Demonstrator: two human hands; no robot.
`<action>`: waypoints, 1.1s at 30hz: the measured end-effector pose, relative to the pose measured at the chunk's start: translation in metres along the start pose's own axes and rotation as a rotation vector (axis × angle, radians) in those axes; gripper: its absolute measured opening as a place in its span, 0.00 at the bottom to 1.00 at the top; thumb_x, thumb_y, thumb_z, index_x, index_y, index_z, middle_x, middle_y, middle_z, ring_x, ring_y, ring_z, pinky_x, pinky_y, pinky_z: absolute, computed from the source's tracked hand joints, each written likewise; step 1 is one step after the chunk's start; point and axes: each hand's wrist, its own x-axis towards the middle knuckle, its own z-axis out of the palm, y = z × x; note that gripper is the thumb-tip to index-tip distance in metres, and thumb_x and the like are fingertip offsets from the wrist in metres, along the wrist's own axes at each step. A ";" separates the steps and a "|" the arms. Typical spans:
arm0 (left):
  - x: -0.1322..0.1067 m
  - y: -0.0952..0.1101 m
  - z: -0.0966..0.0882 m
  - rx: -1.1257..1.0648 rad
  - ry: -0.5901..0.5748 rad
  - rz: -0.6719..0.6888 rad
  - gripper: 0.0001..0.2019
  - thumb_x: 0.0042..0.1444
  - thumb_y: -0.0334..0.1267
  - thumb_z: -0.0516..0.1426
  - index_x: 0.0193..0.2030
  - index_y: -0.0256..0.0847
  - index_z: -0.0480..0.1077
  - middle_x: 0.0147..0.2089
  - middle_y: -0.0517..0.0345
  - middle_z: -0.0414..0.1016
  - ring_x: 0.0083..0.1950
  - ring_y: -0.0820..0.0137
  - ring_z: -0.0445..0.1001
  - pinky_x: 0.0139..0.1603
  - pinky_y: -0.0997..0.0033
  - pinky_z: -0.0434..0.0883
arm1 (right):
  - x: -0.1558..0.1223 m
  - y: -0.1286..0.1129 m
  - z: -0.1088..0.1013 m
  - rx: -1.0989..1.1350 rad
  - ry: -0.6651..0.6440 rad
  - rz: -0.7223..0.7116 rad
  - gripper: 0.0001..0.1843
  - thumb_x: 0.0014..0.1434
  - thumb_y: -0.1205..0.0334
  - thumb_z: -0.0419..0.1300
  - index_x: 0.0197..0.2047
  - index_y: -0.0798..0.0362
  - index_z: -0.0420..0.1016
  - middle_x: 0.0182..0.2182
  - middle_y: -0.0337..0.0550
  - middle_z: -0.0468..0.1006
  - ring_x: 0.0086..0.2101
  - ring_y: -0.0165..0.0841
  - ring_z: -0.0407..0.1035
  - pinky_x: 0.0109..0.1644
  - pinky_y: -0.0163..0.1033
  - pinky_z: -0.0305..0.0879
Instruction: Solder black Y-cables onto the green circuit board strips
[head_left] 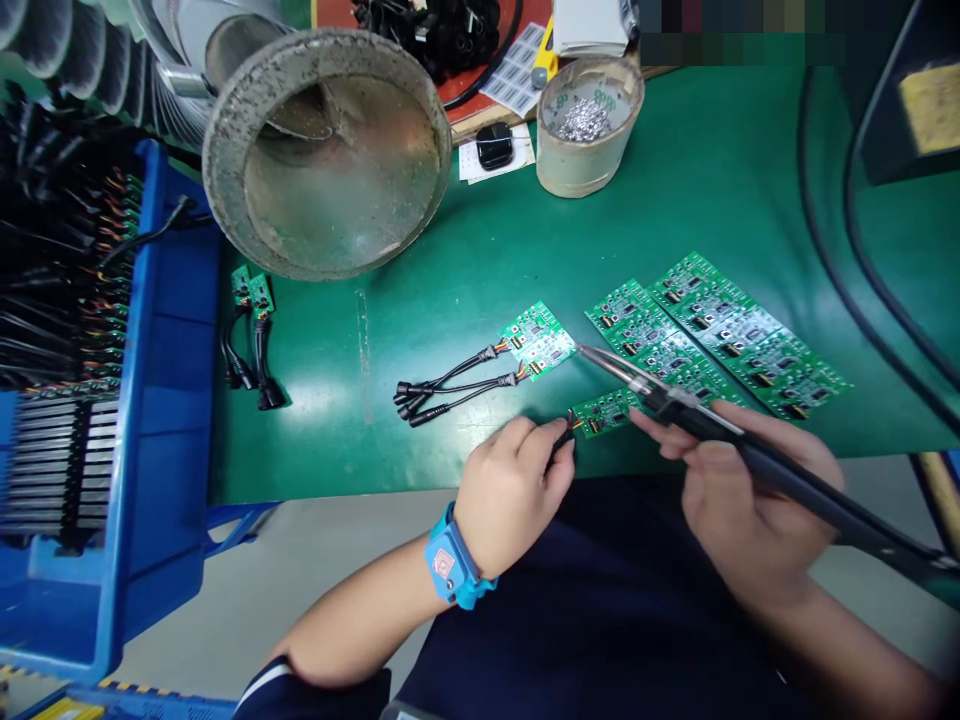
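My left hand (pixel 512 490), with a blue strap at the wrist, pinches a black cable whose thin coloured wires meet the edge of a green circuit board (pixel 602 413). In my right hand (pixel 750 500) is a soldering iron (pixel 694 415) with a wire feed along it, pointing up and left. Its tip appears close to the corner of a pair of joined circuit boards (pixel 538 340); whether it touches cannot be made out. Black cables (pixel 457 385) with round plugs run left from that pair. Joined panels of bare boards (pixel 750 335) lie under and beyond the iron.
A metal fume hood (pixel 326 155) overhangs the green table (pixel 450 270). Behind stands a cardboard tub (pixel 585 150) of silvery bits. Two wired boards (pixel 259 295) lie left, beside a blue crate (pixel 161 420) full of cabled boards. Black hoses (pixel 817 230) hang at right.
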 end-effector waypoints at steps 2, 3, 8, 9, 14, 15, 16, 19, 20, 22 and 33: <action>0.001 -0.002 -0.001 0.067 -0.014 0.084 0.11 0.60 0.35 0.52 0.46 0.34 0.71 0.30 0.55 0.70 0.29 0.72 0.69 0.31 0.72 0.71 | 0.000 0.002 0.008 0.046 -0.022 -0.027 0.16 0.53 0.69 0.59 0.47 0.51 0.70 0.31 0.41 0.77 0.32 0.37 0.75 0.39 0.49 0.74; 0.002 -0.004 -0.002 0.094 -0.026 0.123 0.12 0.61 0.35 0.51 0.47 0.33 0.70 0.30 0.54 0.70 0.30 0.71 0.69 0.32 0.71 0.71 | 0.002 0.003 0.010 0.043 -0.033 -0.046 0.17 0.52 0.69 0.60 0.47 0.51 0.70 0.32 0.41 0.77 0.33 0.37 0.74 0.40 0.49 0.73; 0.010 -0.011 -0.007 0.181 -0.131 0.193 0.13 0.64 0.35 0.46 0.50 0.33 0.67 0.34 0.53 0.70 0.34 0.70 0.70 0.35 0.70 0.73 | 0.013 -0.003 0.016 -0.044 -0.108 -0.181 0.20 0.53 0.71 0.59 0.49 0.50 0.69 0.34 0.41 0.77 0.35 0.35 0.73 0.38 0.45 0.71; 0.010 -0.011 -0.007 0.179 -0.145 0.189 0.13 0.64 0.34 0.46 0.50 0.34 0.67 0.34 0.53 0.69 0.34 0.70 0.70 0.35 0.69 0.73 | 0.014 -0.004 0.016 -0.048 -0.111 -0.199 0.20 0.53 0.72 0.59 0.49 0.49 0.69 0.33 0.41 0.76 0.34 0.34 0.72 0.37 0.44 0.70; 0.007 -0.013 -0.006 0.034 -0.077 0.140 0.16 0.61 0.40 0.52 0.53 0.34 0.63 0.41 0.50 0.70 0.42 0.67 0.71 0.43 0.65 0.74 | 0.017 -0.008 0.019 -0.073 -0.131 -0.233 0.21 0.52 0.74 0.59 0.50 0.51 0.69 0.33 0.42 0.75 0.33 0.33 0.70 0.36 0.42 0.68; 0.006 -0.013 -0.005 0.010 -0.061 0.147 0.16 0.61 0.39 0.53 0.53 0.35 0.63 0.41 0.50 0.70 0.43 0.67 0.70 0.44 0.64 0.74 | 0.017 -0.008 0.019 -0.082 -0.131 -0.236 0.21 0.52 0.74 0.59 0.50 0.52 0.69 0.33 0.42 0.75 0.33 0.33 0.70 0.36 0.42 0.68; 0.005 -0.014 -0.005 -0.005 -0.048 0.165 0.15 0.61 0.37 0.53 0.53 0.35 0.63 0.41 0.50 0.71 0.43 0.67 0.70 0.45 0.65 0.74 | 0.018 -0.008 0.019 -0.093 -0.134 -0.242 0.21 0.52 0.74 0.59 0.50 0.52 0.69 0.33 0.42 0.75 0.33 0.33 0.70 0.36 0.42 0.68; 0.005 -0.016 -0.003 -0.019 -0.013 0.245 0.13 0.60 0.32 0.53 0.52 0.35 0.65 0.39 0.52 0.72 0.41 0.68 0.71 0.43 0.66 0.74 | 0.019 -0.009 0.020 -0.136 -0.140 -0.290 0.21 0.52 0.75 0.60 0.49 0.53 0.69 0.34 0.43 0.75 0.34 0.33 0.70 0.36 0.41 0.69; 0.005 -0.015 -0.002 -0.020 -0.004 0.272 0.13 0.60 0.32 0.53 0.52 0.34 0.65 0.39 0.51 0.72 0.41 0.68 0.71 0.43 0.66 0.74 | 0.020 -0.010 0.020 -0.154 -0.138 -0.307 0.21 0.52 0.75 0.60 0.49 0.53 0.69 0.34 0.44 0.75 0.34 0.32 0.70 0.36 0.40 0.69; 0.007 -0.014 -0.002 -0.042 0.014 0.290 0.14 0.60 0.30 0.54 0.52 0.33 0.65 0.39 0.51 0.72 0.41 0.69 0.71 0.44 0.67 0.74 | 0.020 -0.010 0.020 -0.194 -0.137 -0.329 0.20 0.51 0.75 0.60 0.49 0.54 0.69 0.34 0.44 0.75 0.34 0.32 0.70 0.36 0.40 0.69; 0.018 -0.015 -0.014 0.110 -0.088 0.199 0.11 0.60 0.34 0.53 0.48 0.36 0.69 0.37 0.52 0.72 0.39 0.67 0.71 0.40 0.64 0.73 | 0.018 -0.009 0.020 -0.199 -0.116 -0.306 0.21 0.51 0.75 0.61 0.49 0.53 0.68 0.36 0.46 0.76 0.37 0.34 0.70 0.37 0.41 0.70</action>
